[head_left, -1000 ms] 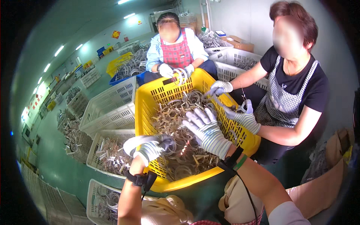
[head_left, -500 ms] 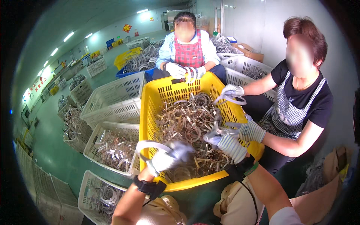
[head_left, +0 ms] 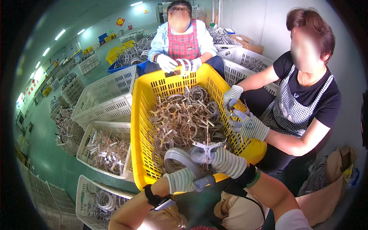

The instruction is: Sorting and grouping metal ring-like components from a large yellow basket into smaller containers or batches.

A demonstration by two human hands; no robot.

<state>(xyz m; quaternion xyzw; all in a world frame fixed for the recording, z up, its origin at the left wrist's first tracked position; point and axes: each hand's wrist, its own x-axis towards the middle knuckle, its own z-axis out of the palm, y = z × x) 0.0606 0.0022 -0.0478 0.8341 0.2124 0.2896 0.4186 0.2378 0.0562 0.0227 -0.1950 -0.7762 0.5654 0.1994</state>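
Note:
Both my gloved hands are over the near edge of the yellow basket (head_left: 138,126). My left hand (head_left: 186,179) is closed round a grey ring (head_left: 177,158), which is smeared by motion. Just to its right, my right hand (head_left: 226,161) pinches a branched metal piece (head_left: 207,148), its arms spread sideways and a thin stem pointing up. The two hands nearly meet, and the left fingertips are blurred. Below them, a heap of tangled metal pieces (head_left: 184,119), brownish and silver, with rings among them, fills the basket.
Across the basket a co-worker in a red checked apron (head_left: 183,45) holds white rings (head_left: 184,67). On the right, another co-worker in a checked apron (head_left: 293,105) works with gloved hands at the rim. White crates (head_left: 101,96) with metal parts stand left; an opened cardboard box (head_left: 326,191) lies lower right.
My left hand has swung right with the grey ring, close to my right hand. The branched piece now stands out in my right hand. The right co-worker's hands have come together.

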